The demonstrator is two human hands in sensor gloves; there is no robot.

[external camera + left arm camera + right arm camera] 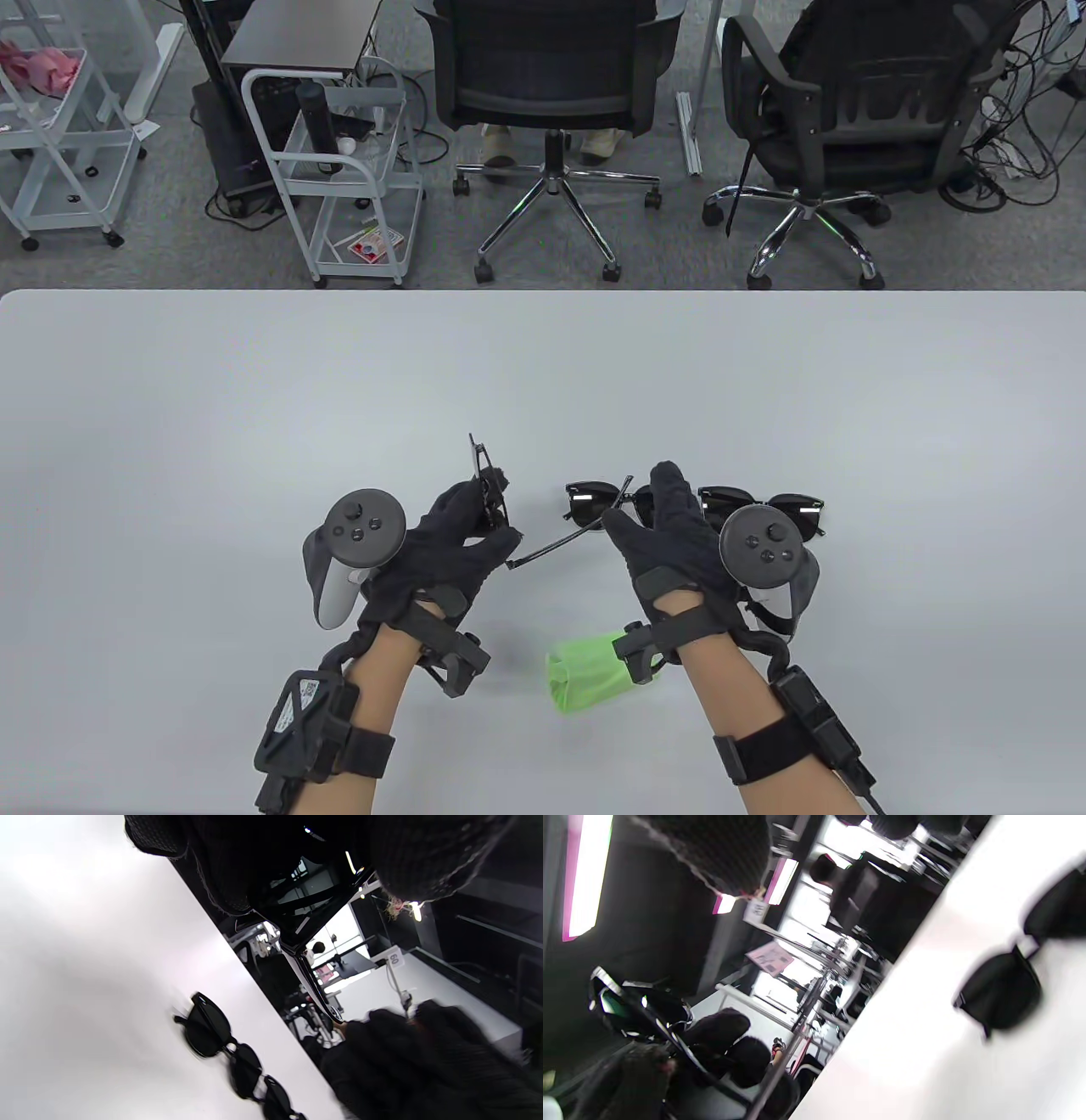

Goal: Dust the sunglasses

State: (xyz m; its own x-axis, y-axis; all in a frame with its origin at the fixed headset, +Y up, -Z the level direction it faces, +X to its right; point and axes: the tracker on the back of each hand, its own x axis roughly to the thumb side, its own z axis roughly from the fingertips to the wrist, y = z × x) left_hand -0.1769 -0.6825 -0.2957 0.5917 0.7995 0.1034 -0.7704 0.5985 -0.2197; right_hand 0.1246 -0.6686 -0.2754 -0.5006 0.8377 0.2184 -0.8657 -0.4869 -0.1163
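Observation:
My left hand (475,531) grips a black pair of sunglasses (490,497) by its front, held upright above the table. One temple arm (560,548) sticks out to the right, and the thumb of my right hand (670,543) touches it. The right forefinger is stretched out. The held pair also shows in the left wrist view (305,925) and the right wrist view (640,1010). Two more black pairs lie on the table, one (598,505) just beyond my right thumb and one (780,508) partly behind the right tracker. A crumpled green cloth (585,672) sits by my right wrist.
The white table (254,407) ends at its far edge, with two office chairs (551,93) and a white trolley (339,170) on the floor beyond. The table pairs show in a row in the left wrist view (208,1031).

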